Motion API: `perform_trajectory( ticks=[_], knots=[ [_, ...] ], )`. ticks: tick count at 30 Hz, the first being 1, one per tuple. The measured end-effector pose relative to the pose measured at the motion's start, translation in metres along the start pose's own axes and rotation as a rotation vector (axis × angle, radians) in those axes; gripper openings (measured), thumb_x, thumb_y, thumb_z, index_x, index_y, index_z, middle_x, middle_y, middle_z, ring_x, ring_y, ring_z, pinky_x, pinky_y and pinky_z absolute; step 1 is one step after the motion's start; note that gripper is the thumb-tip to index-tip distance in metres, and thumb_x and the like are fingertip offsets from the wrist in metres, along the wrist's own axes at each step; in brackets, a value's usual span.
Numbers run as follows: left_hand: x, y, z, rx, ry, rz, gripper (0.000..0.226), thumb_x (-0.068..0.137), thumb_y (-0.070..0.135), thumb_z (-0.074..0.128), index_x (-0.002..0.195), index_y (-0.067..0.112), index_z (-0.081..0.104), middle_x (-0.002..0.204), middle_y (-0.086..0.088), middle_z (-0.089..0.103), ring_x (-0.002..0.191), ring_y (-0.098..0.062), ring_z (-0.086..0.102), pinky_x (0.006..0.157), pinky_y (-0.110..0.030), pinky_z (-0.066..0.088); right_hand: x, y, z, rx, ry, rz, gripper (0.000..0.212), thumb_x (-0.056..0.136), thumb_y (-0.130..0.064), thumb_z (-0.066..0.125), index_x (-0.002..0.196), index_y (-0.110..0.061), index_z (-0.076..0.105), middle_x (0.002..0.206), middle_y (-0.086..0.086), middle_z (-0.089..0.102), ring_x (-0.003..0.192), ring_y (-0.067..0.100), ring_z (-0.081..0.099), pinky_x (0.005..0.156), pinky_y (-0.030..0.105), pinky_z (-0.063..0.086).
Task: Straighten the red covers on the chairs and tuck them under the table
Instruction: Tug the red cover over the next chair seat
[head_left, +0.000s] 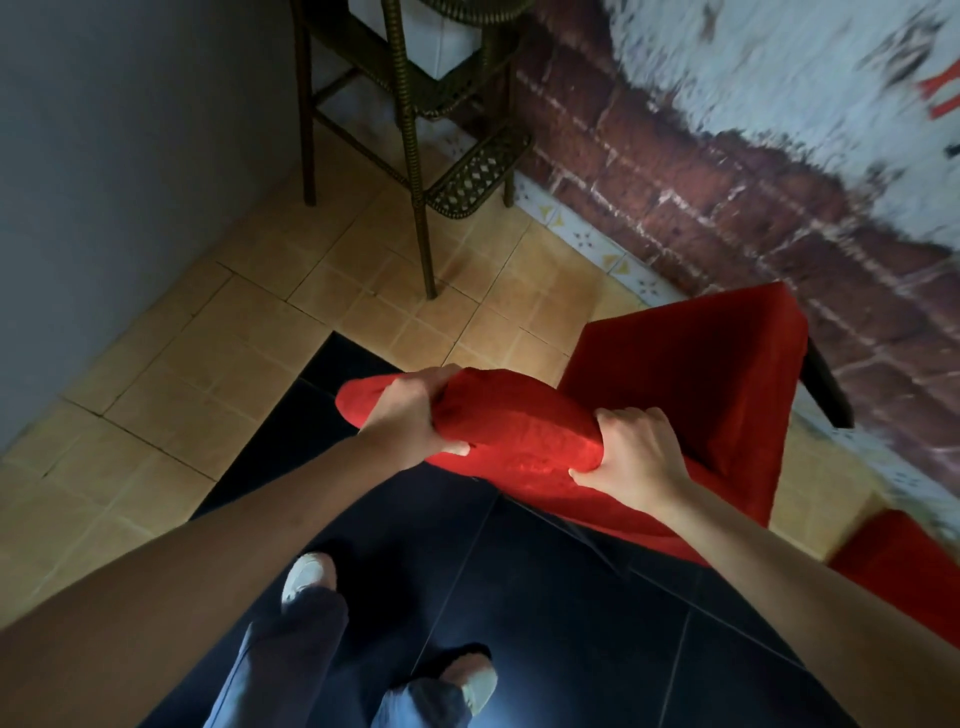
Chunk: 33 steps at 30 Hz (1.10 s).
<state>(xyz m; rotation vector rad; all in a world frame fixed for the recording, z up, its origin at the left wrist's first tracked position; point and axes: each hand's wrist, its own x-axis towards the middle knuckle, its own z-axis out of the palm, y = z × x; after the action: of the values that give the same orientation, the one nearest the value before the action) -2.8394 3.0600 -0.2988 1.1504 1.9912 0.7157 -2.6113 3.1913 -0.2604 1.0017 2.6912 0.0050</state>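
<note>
Forearms reaching down from the lower frame edge, over jeans and pale shoes on dark floor tiles. Left hand and right hand both clenched on the top of the chair back, fingers curled over the far side, thumbs on the near side, cover bunched slightly under the left palm. Chair turned with its seat away from the body, toward the brick wall; stool well beyond the chair, up by the wall corner.

Cover likely soft, plush, loose over a stiff frame: prone to slide and wrinkle when pulled, so best pinched at the top corners and drawn down evenly. Chair itself probably light enough to shift by the back rail, where both hands already grasp.

No surface anywhere in view, so no telling which way to push. Chair legs mostly hidden under the cover, one dark leg showing beyond the seat. Second red shape right of the chair cut off by the frame edge, possibly another covered chair. Right side blurred; wall markings unreadable.
</note>
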Motion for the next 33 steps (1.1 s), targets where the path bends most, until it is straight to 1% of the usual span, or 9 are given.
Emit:
perform_trajectory(
  ticks=[2, 5, 12, 14, 17, 20, 23, 26, 33],
  knots=[
    [0.003, 0.018, -0.002, 0.008, -0.010, 0.031, 0.076, 0.049, 0.026, 0.094, 0.115, 0.036, 0.058, 0.087, 0.033, 0.048, 0.093, -0.001, 0.049, 0.085, -0.018, 0.037, -0.005, 0.011, -0.009, 0.025, 0.017, 0.021, 0.050, 0.063, -0.055, 0.081, 0.073, -0.013, 0.057, 0.068, 0.001, 0.064, 0.065, 0.021, 0.062, 0.074, 0.034, 0.047],
    [0.004, 0.045, -0.002, 0.017, -0.031, 0.089, 0.070, 0.049, 0.025, 0.094, 0.109, 0.035, 0.060, 0.087, 0.024, 0.057, 0.089, -0.005, 0.055, 0.081, -0.021, 0.040, -0.018, 0.029, -0.020, 0.031, 0.021, 0.062, 0.050, 0.063, -0.056, 0.080, 0.074, -0.014, 0.055, 0.069, 0.000, 0.063, 0.066, 0.020, 0.062, 0.074, 0.034, 0.044],
    [-0.002, 0.107, 0.004, 0.101, -0.010, 0.277, 0.064, 0.047, 0.031, 0.094, 0.102, 0.032, 0.062, 0.088, 0.017, 0.064, 0.084, -0.003, 0.055, 0.092, -0.028, 0.045, -0.058, 0.065, -0.041, 0.185, 0.092, 0.151, 0.045, 0.058, -0.041, 0.088, 0.069, -0.010, 0.057, 0.065, 0.002, 0.064, 0.062, 0.023, 0.063, 0.073, 0.037, 0.050],
    [-0.004, 0.118, 0.008, 0.063, -0.005, 0.304, 0.075, 0.046, 0.032, 0.093, 0.114, 0.034, 0.060, 0.097, 0.018, 0.063, 0.094, -0.005, 0.055, 0.102, -0.034, 0.041, -0.067, 0.076, -0.046, 0.223, 0.111, 0.171, 0.045, 0.056, -0.038, 0.089, 0.069, -0.008, 0.058, 0.065, 0.003, 0.064, 0.061, 0.025, 0.063, 0.072, 0.038, 0.051],
    [-0.006, 0.126, 0.008, 0.211, -0.133, 0.198, 0.104, 0.051, 0.031, 0.091, 0.139, 0.040, 0.036, 0.125, 0.012, 0.055, 0.125, -0.017, 0.045, 0.114, -0.052, 0.017, -0.075, 0.083, -0.050, 0.263, 0.099, 0.168, 0.043, 0.059, -0.036, 0.088, 0.071, -0.009, 0.057, 0.067, 0.003, 0.064, 0.063, 0.025, 0.063, 0.075, 0.036, 0.050],
    [-0.010, 0.131, 0.006, 0.252, -0.212, 0.104, 0.074, 0.057, 0.014, 0.088, 0.118, 0.035, 0.051, 0.092, 0.018, 0.059, 0.109, -0.018, 0.059, 0.114, -0.059, 0.021, -0.082, 0.083, -0.050, 0.265, 0.079, 0.157, 0.040, 0.062, -0.034, 0.086, 0.071, -0.009, 0.057, 0.069, 0.003, 0.065, 0.064, 0.024, 0.064, 0.076, 0.036, 0.051],
    [-0.021, 0.136, 0.014, 0.295, -0.230, 0.105, 0.056, 0.064, 0.009, 0.082, 0.102, 0.036, 0.051, 0.083, 0.014, 0.060, 0.097, -0.014, 0.060, 0.113, -0.057, 0.024, -0.095, 0.084, -0.049, 0.270, 0.059, 0.141, 0.037, 0.061, -0.031, 0.086, 0.071, -0.007, 0.059, 0.067, 0.003, 0.065, 0.061, 0.023, 0.063, 0.074, 0.035, 0.052],
    [-0.030, 0.154, 0.024, 0.430, -0.261, 0.192, 0.056, 0.070, 0.017, 0.079, 0.117, 0.032, 0.052, 0.092, 0.011, 0.065, 0.102, -0.015, 0.060, 0.115, -0.060, 0.014, -0.115, 0.096, -0.053, 0.312, 0.081, 0.164, 0.037, 0.057, -0.023, 0.089, 0.066, -0.008, 0.056, 0.062, 0.001, 0.061, 0.054, 0.021, 0.059, 0.070, 0.036, 0.053],
    [-0.028, 0.233, 0.037, 0.688, -0.312, 0.375, 0.072, 0.073, 0.030, 0.080, 0.134, 0.030, 0.042, 0.101, 0.007, 0.064, 0.109, -0.017, 0.058, 0.112, -0.059, 0.022, -0.156, 0.146, -0.061, 0.363, 0.105, 0.328, 0.040, 0.054, -0.029, 0.090, 0.073, -0.009, 0.061, 0.065, -0.001, 0.063, 0.059, 0.021, 0.061, 0.060, 0.028, 0.046]
  ],
)
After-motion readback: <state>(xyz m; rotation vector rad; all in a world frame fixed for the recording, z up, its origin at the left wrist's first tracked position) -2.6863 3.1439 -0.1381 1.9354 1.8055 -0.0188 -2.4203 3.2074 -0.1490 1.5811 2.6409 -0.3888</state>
